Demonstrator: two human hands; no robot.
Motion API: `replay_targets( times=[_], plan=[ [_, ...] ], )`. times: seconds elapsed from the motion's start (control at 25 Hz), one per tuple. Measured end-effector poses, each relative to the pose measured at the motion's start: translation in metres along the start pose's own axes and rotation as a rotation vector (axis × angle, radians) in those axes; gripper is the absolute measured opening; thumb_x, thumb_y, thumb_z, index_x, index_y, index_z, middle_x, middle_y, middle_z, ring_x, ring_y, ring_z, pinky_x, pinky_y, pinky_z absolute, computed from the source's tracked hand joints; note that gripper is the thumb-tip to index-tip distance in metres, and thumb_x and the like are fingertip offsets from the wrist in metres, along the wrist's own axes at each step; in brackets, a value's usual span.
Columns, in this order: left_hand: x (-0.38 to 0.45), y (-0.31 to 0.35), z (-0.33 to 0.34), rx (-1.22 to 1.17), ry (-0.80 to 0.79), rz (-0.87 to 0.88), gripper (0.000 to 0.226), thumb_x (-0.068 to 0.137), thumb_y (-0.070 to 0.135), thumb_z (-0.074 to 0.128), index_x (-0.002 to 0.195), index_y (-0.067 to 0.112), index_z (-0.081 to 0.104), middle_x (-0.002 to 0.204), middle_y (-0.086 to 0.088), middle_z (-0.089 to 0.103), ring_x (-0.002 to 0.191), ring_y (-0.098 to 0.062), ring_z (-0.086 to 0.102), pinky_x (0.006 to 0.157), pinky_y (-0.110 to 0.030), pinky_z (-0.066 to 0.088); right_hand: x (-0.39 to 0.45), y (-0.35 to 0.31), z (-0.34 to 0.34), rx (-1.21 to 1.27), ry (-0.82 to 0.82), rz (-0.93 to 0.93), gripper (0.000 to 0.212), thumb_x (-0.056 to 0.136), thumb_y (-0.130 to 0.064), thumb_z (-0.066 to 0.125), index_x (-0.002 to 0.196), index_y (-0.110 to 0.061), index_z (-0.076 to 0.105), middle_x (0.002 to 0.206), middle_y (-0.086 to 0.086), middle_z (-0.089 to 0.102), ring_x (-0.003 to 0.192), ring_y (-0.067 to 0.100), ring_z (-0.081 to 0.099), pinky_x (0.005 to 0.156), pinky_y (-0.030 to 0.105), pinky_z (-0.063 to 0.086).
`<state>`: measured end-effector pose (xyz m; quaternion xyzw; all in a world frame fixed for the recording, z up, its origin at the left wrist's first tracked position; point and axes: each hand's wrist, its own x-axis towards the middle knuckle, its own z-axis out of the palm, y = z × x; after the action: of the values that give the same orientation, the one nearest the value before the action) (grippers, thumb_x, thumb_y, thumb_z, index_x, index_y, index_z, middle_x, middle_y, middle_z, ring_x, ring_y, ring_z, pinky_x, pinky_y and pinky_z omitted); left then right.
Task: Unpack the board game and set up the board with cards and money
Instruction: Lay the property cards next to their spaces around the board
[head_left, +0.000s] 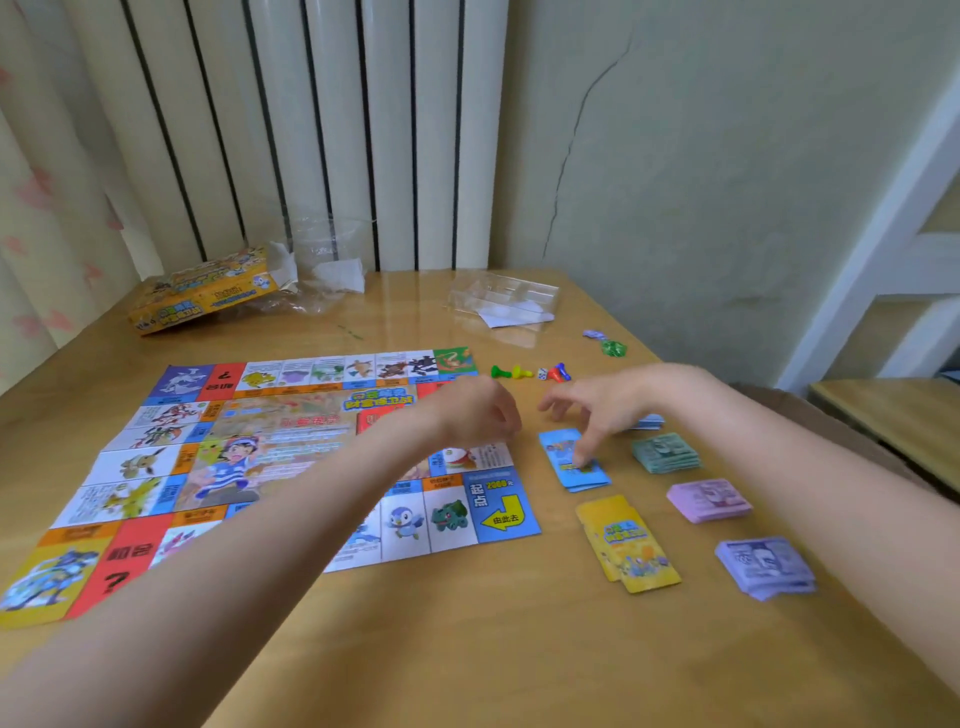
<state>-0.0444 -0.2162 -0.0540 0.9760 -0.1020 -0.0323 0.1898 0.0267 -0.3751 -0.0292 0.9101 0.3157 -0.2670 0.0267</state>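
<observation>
- Head view: right hand (597, 410), fingers spread, fingertip pressing blue card stack (574, 460) just below it; long axis running away, slightly leftward.
- Left hand (480, 410) loosely curled beside it; grip unclear.

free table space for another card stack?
Bare wooden table lies along the near edge, below the board and the yellow cards. More behind the board, toward the game box. Crowded right of the board: blue cards, three money stacks, pawns.
</observation>
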Motion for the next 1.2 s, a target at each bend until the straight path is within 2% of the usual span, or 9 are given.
replay_targets(
  times=[0.12,0.28,0.6,0.72,0.84,0.92,1.0,1.12,1.2],
  plan=[
    [0.009,0.011,0.015,-0.013,-0.050,-0.033,0.030,0.090,0.013,0.053,0.118,0.013,0.063,0.117,-0.004,0.064,0.107,-0.019,0.058,0.089,-0.025,0.044,-0.003,0.005,0.011,-0.049,0.007,-0.023,0.089,0.077,-0.020,0.075,0.146,-0.023,0.018,0.144,-0.006,0.035,0.105,0.006,0.037,0.087,0.019,0.031],
    [0.016,0.017,0.032,-0.142,-0.020,-0.085,0.046,0.088,0.017,0.060,0.131,0.007,0.046,0.125,-0.008,0.058,0.113,-0.021,0.056,0.089,-0.023,0.041,-0.001,0.004,0.013,-0.098,0.043,-0.033,0.090,0.074,-0.022,0.077,0.145,-0.021,0.021,0.140,-0.002,0.038,0.120,0.018,0.044,0.098,0.027,0.037],
    [0.026,0.034,0.045,-0.352,0.021,-0.255,0.048,0.083,0.021,0.067,0.125,0.006,0.049,0.122,-0.011,0.057,0.111,-0.024,0.054,0.081,-0.026,0.042,0.003,0.008,0.012,-0.138,0.046,-0.006,0.079,0.069,-0.030,0.080,0.135,-0.018,0.038,0.132,0.000,0.043,0.118,0.020,0.047,0.100,0.037,0.041],
    [0.027,0.041,0.041,-0.438,0.064,-0.278,0.038,0.083,0.016,0.066,0.117,0.001,0.056,0.106,-0.013,0.058,0.100,-0.026,0.056,0.073,-0.027,0.040,0.001,0.011,0.014,-0.108,0.073,0.001,0.078,0.067,-0.033,0.081,0.132,-0.016,0.042,0.127,0.000,0.043,0.116,0.020,0.047,0.098,0.036,0.043],
    [0.026,0.040,0.035,-0.697,0.103,-0.306,0.016,0.086,0.006,0.062,0.100,0.001,0.060,0.094,-0.011,0.056,0.087,-0.022,0.055,0.078,-0.032,0.049,-0.002,0.012,0.016,-0.038,0.129,-0.007,0.071,0.068,-0.029,0.082,0.127,-0.013,0.045,0.119,0.002,0.042,0.114,0.021,0.047,0.095,0.034,0.043],
    [0.020,0.039,0.032,-0.974,0.092,-0.351,0.004,0.089,0.003,0.055,0.092,0.006,0.056,0.088,-0.011,0.056,0.076,-0.020,0.058,0.067,-0.025,0.055,-0.005,0.012,0.018,-0.004,0.152,-0.022,0.063,0.070,-0.026,0.080,0.121,-0.012,0.046,0.113,0.000,0.043,0.107,0.020,0.047,0.088,0.031,0.043],
    [0.014,0.037,0.029,-1.124,0.125,-0.363,0.008,0.092,0.002,0.050,0.100,0.005,0.052,0.087,-0.009,0.055,0.070,-0.016,0.057,0.056,-0.018,0.054,-0.007,0.012,0.019,0.047,0.185,-0.043,0.052,0.075,-0.023,0.076,0.116,-0.013,0.046,0.096,-0.006,0.043,0.097,0.017,0.044,0.071,0.025,0.039],
    [0.009,0.027,0.018,-1.222,0.254,-0.395,0.015,0.095,0.012,0.049,0.109,0.006,0.052,0.100,-0.009,0.056,0.082,-0.019,0.057,0.071,-0.025,0.051,-0.012,0.007,0.009,0.286,0.410,-0.101,0.030,0.083,-0.017,0.067,0.105,-0.013,0.047,0.081,-0.012,0.040,0.090,0.016,0.041,0.058,0.018,0.030],
    [0.004,0.015,0.008,-1.374,0.227,-0.483,0.028,0.097,0.027,0.046,0.113,0.006,0.051,0.106,-0.013,0.053,0.091,-0.026,0.055,0.080,-0.036,0.049,-0.013,-0.006,0.001,0.412,0.678,-0.142,0.021,0.089,-0.012,0.058,0.107,-0.003,0.052,0.093,0.002,0.052,0.094,0.022,0.047,0.063,0.024,0.033]
  ],
)
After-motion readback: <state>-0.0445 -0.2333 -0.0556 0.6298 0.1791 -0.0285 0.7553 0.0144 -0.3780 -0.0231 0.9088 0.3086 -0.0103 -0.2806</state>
